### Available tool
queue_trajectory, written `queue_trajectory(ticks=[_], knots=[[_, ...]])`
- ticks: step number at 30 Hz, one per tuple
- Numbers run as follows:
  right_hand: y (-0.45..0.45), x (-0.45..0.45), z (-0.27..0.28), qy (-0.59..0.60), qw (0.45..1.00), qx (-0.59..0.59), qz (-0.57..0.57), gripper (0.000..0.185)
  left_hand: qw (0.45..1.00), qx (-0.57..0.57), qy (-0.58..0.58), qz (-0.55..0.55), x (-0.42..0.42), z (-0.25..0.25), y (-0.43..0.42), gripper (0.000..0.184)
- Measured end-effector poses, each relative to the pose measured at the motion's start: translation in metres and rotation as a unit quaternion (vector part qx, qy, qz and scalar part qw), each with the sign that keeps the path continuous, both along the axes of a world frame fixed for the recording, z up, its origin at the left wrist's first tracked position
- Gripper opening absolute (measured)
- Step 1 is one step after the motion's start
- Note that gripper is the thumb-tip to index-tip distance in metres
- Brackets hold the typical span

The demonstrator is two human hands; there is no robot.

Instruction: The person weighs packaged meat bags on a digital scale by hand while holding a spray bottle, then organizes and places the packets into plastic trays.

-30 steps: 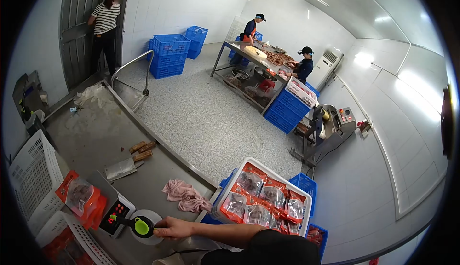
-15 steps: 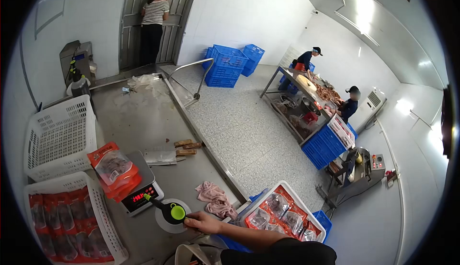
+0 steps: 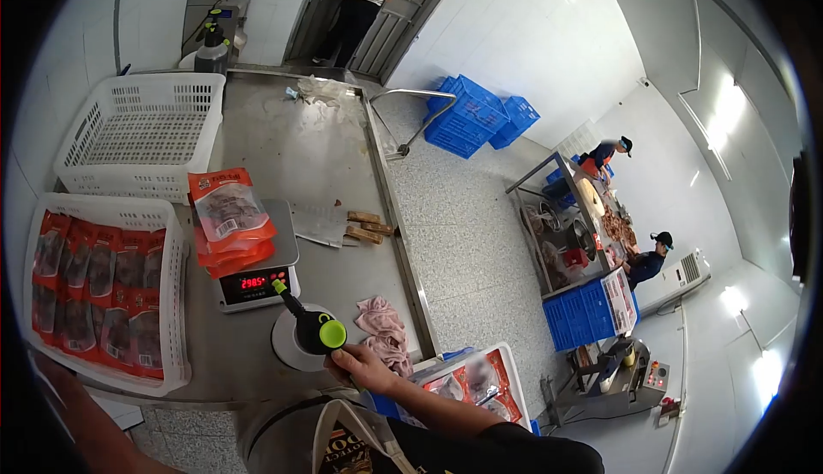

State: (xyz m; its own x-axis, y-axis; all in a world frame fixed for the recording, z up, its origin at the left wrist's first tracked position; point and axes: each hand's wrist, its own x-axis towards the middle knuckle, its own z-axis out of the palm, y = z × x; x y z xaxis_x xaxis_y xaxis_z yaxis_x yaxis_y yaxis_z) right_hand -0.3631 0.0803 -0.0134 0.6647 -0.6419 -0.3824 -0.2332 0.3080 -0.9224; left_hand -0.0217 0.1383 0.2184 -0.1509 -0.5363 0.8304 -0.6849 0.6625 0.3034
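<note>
Remotely, I have my right grip (image 3: 367, 368) closed on the sprayer (image 3: 319, 328), at 7 o'clock in my view. From it, the scale (image 3: 259, 292) sits between 10 and 11 o'clock on the worktop (image 3: 287, 153), packets (image 3: 230, 215) stacked on top; the cloth (image 3: 383, 328) lies at 3, the crate (image 3: 177, 303) at 9. My left grip is out of sight; I cannot tell its state.

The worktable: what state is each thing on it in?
Scale: on, red digits lit
Red packets: stacked on the scale
Near white crate: filled with packets
Far white crate: upright, open-topped
Knives: lying flat
Pink cloth: crumpled
Black-and-green sprayer-like tool: gripped by the right hand
</note>
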Motion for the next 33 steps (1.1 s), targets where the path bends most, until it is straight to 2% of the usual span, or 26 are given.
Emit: queue_trajectory(ticks=[6,11,15,18,21,22,23,27,30,31,32,33], knots=[[-0.001,-0.001,0.003,0.026,1.0,0.006,0.003,0.044,0.999,-0.028,-0.01,-0.019,-0.007,-0.003,-0.019,0.011],[-0.005,-0.003,-0.007,0.012,1.0,0.023,-0.007,0.037,0.998,0.006,-0.057,0.007,0.004,-0.001,-0.005,0.012],[0.002,-0.006,-0.012,0.001,0.999,0.026,-0.022,0.037,0.986,0.104,-0.125,0.029,0.013,0.024,0.041,0.013],[-0.003,-0.004,-0.012,-0.053,0.998,0.038,-0.011,0.037,0.974,0.136,-0.179,0.024,0.011,0.048,0.048,0.013],[-0.001,-0.001,-0.004,-0.049,0.998,0.04,-0.024,0.037,0.96,0.15,-0.236,-0.013,0.005,0.078,0.038,0.014],[0.0,0.002,-0.002,-0.051,0.998,0.011,-0.021,0.06,0.969,0.159,-0.186,-0.023,0.009,0.029,0.037,0.025],[0.0,0.003,0.001,-0.059,0.998,0.017,-0.027,0.06,0.947,0.258,-0.192,-0.007,0.014,0.0,0.045,0.031],[0.003,0.004,0.0,-0.051,0.997,0.032,-0.053,0.058,0.899,0.417,0.07,0.114,0.004,-0.13,0.086,0.018],[0.009,0.005,0.0,-0.038,0.996,0.023,-0.077,0.06,0.83,0.46,0.285,0.134,-0.028,-0.175,0.079,0.012],[0.008,0.007,0.002,-0.039,0.996,0.015,-0.081,0.061,0.832,0.457,0.288,0.126,-0.032,-0.178,0.067,0.012],[0.01,0.009,0.004,-0.038,0.996,0.008,-0.085,0.062,0.863,0.421,0.262,0.1,-0.032,-0.179,0.051,0.013],[0.012,0.013,0.007,-0.038,0.995,-0.007,-0.093,0.05,0.889,0.383,0.238,0.077,-0.03,-0.179,0.036,0.013]])
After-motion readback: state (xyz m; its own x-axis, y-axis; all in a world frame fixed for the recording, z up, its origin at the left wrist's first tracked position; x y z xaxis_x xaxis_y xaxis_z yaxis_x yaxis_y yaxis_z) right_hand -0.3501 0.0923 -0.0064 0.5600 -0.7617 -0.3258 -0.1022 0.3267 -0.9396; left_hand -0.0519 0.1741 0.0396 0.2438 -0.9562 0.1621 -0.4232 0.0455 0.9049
